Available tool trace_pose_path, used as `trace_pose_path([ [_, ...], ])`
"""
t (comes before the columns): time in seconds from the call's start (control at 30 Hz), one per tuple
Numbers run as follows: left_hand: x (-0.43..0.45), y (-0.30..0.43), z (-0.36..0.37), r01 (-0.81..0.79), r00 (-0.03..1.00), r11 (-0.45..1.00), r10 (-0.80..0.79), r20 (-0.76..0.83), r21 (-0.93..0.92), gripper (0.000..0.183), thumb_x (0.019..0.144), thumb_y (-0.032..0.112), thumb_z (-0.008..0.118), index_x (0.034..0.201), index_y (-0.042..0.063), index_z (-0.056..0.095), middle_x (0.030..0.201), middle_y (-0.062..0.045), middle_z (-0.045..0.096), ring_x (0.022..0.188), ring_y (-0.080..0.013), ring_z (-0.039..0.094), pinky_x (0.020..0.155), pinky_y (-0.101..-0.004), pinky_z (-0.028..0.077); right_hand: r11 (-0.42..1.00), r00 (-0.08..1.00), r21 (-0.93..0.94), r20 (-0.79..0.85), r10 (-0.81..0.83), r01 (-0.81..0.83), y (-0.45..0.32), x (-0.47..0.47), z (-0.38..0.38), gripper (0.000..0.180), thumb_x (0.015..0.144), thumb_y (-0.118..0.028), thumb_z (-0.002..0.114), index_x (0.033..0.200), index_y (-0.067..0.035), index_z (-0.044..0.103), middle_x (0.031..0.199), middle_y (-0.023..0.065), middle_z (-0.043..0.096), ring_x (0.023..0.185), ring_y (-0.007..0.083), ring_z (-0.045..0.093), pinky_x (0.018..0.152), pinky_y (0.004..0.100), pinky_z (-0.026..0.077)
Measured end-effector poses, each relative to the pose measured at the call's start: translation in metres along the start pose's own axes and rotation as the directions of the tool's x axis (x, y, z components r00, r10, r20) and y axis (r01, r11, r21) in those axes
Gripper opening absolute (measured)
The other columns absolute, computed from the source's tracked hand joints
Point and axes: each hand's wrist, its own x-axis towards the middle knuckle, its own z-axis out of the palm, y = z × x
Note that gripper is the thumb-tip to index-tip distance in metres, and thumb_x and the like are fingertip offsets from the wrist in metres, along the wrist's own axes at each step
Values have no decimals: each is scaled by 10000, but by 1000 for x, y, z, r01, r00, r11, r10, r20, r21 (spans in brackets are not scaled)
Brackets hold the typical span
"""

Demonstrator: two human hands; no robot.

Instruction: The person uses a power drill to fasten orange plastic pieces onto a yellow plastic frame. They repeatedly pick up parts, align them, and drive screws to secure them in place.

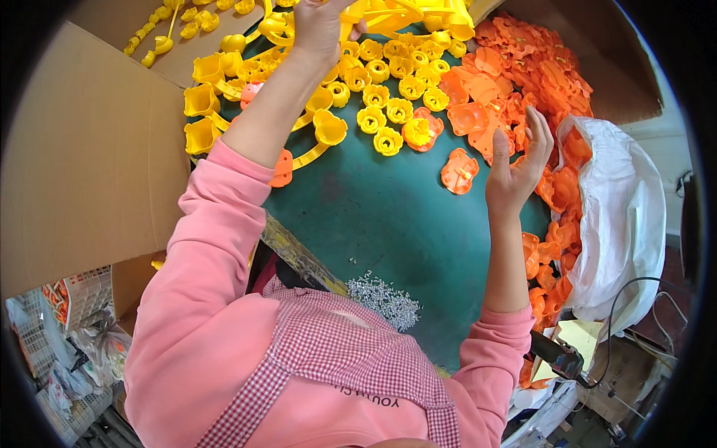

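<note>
At the top edge, partly cut off by the frame, my left hand (pixel 320 31) grips a yellow plastic part (pixel 352 18) beside a heap of larger yellow parts (pixel 400 15). My right hand (pixel 518 168) is raised with thumb and fingers apart, holding nothing, next to a pile of orange plastic shells (pixel 483 120). Between my hands stand several yellow flower-shaped cups (pixel 376 96). One yellow flower cup (pixel 417 131) sits on an orange shell. Another orange shell (pixel 459 171), with a small yellow piece in it, lies alone nearer me.
On the green tabletop (pixel 381 218), small metal screws (pixel 383 299) lie heaped by my apron. Yellow curved arms with cups (pixel 325 131) lie left. A white sack (pixel 622 224) of orange parts stands right; a cardboard box (pixel 89 157) rises left. A black tool (pixel 560 355) lies lower right.
</note>
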Motion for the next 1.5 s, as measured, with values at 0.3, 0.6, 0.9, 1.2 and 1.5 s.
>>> trace_pose_path([
  [0.3, -26, 23, 55, -348, 803, 930, 233, 549, 114, 600, 769, 38, 724, 1312, -8, 473, 1089, -82, 638, 834, -107, 615, 713, -240, 507, 980, 976, -139, -150, -161, 140, 34, 44, 49, 500, 830, -199, 687, 1284, -93, 508, 1303, 124, 488, 1190, 308, 478, 976, 395, 409],
  [0.6, -117, 21, 9, -515, 850, 465, 168, 499, 720, 711, 754, 342, 753, 1333, 56, 454, 1328, -178, 489, 1188, -333, 505, 975, -408, 414, 944, 941, -158, 226, -251, 289, 63, 63, 67, 339, 848, -35, 602, 1157, -174, 603, 1094, 48, 638, 1019, 259, 608, 784, 351, 512],
  [0.9, -202, 11, -130, -370, 929, -506, -188, 319, 780, 600, 753, 401, 729, 1312, 330, 522, 1462, -65, 389, 1319, -386, 371, 989, -701, 237, 888, 973, -396, 104, -207, 232, 108, 111, 16, 203, 877, -212, 624, 1038, -88, 633, 868, 128, 666, 750, 282, 644, 664, 363, 493],
  [1.2, -129, -15, -122, -392, 912, -574, -139, 387, 719, 464, 831, 451, 637, 1245, 252, 576, 1377, -20, 485, 1291, -302, 418, 976, -717, 260, 956, 987, -285, 161, -18, 64, 101, 133, -31, 283, 955, -309, 526, 1106, -79, 591, 859, 122, 661, 798, 303, 636, 716, 368, 481],
  [1.5, -187, -114, 57, -807, 581, 90, -53, 812, 584, 224, 731, 100, 635, 950, 78, 674, 1035, -40, 667, 1011, -207, 603, 872, -337, 466, 881, 982, -468, 186, 27, 65, 113, 79, -68, 323, 938, -315, 554, 1158, -87, 614, 848, 139, 676, 763, 291, 654, 680, 327, 490],
])
